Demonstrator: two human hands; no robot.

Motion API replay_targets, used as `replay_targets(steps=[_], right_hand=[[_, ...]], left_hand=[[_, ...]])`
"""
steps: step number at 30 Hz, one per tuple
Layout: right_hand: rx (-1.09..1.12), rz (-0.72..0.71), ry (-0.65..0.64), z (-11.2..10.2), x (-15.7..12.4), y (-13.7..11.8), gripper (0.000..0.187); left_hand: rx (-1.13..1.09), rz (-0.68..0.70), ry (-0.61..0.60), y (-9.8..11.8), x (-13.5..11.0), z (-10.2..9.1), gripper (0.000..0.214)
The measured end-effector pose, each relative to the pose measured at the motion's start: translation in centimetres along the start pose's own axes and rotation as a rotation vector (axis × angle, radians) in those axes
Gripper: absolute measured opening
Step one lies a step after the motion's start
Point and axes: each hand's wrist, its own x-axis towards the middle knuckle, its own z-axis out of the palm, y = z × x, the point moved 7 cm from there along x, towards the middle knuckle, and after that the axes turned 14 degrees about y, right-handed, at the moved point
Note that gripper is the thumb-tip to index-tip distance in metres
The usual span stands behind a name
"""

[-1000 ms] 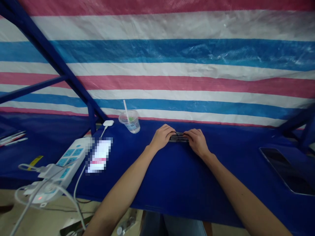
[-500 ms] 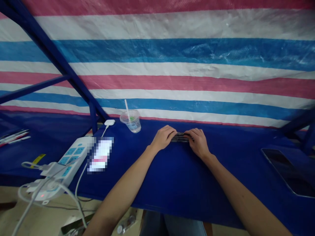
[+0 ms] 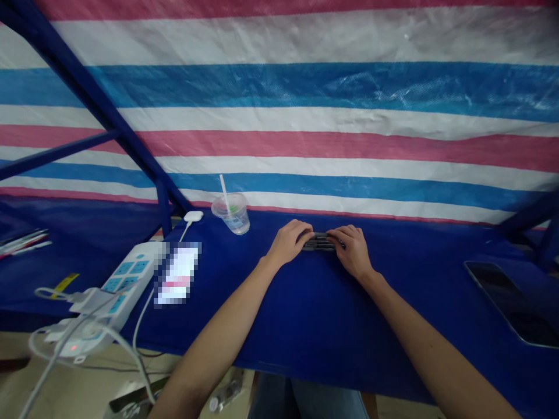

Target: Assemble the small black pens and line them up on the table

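Reaching forward from the bottom of the frame, both bare forearms converge on a small dark ridged object [image 3: 318, 242], which lies near the far edge of the blue table cover [image 3: 305, 314], a little right of centre. Its exact kind is too small to tell. The left hand [image 3: 288, 242] and right hand [image 3: 351, 250] are arched, not spread, with their fingers curled down onto opposite ends of the object, pinching it between them. The two hands nearly meet across it.

Nearer the bottom edge, the knees of a person's jeans [image 3: 305, 398] show below the table. Left of the hands, a white power strip [image 3: 126, 285] with a lit red indicator sits at the table's edge, tangled in white cables [image 3: 140, 326]. Just beside it lies a pixelated, unreadable white item [image 3: 177, 273]. Farther up, a small white plug [image 3: 193, 216] sits near a clear plastic cup with a straw [image 3: 230, 214]. A dark tablet [image 3: 510, 302] lies at the right edge. Pens [image 3: 24, 241] lie at the far left. Blue steel framing [image 3: 100, 99] crosses the upper left, against a pink, white and blue striped tarpaulin [image 3: 332, 116].
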Motion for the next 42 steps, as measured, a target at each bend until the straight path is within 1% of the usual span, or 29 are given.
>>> replay_targets(steps=[5,10,13,16,18,22,25,29,35,38,40,42], right_hand=[[-0.004,0.024,-0.009,0.04,0.01,0.28,0.017],[0.009,0.027,-0.035,0.17,-0.04,0.17,0.018],[0.011,0.038,-0.03,0.13,-0.04,0.25,0.019],[0.007,0.047,-0.028,0.11,-0.03,0.34,0.019],[0.006,0.045,-0.032,0.12,-0.02,0.28,0.019],[0.009,0.028,-0.043,0.12,0.03,0.01,0.018],[0.011,0.025,-0.031,-0.01,0.09,-0.06,0.017],[0.009,0.025,-0.031,-0.04,0.12,-0.11,0.018],[0.016,0.01,-0.036,-0.02,0.11,-0.34,0.018],[0.007,0.029,-0.026,-0.09,0.12,-0.07,0.018],[0.004,0.042,-0.023,-0.1,0.12,0.1,0.019],[0.009,0.043,-0.026,-0.09,0.12,0.1,0.019]], left_hand=[[0.008,-0.018,-0.014,-0.15,-0.05,0.24,0.012],[0.002,0.009,-0.024,-0.12,0.08,0.29,0.025],[-0.007,-0.01,-0.019,-0.25,-0.04,0.25,0.019],[0.005,-0.04,-0.015,-0.4,-0.12,0.23,0.019],[0.011,-0.025,-0.021,-0.23,-0.04,0.24,0.017],[0.0,0.014,-0.038,0.2,0.14,0.22,0.028],[-0.007,-0.015,-0.028,0.03,0.07,0.15,0.019],[0.007,-0.031,-0.029,-0.14,-0.02,0.28,0.017],[0.012,0.0,-0.047,0.09,0.14,0.34,0.028],[0.008,-0.039,-0.031,-0.24,-0.01,0.26,0.019],[0.011,-0.052,-0.03,-0.39,-0.08,0.31,0.018],[0.014,-0.037,-0.038,-0.3,-0.04,0.4,0.017]])
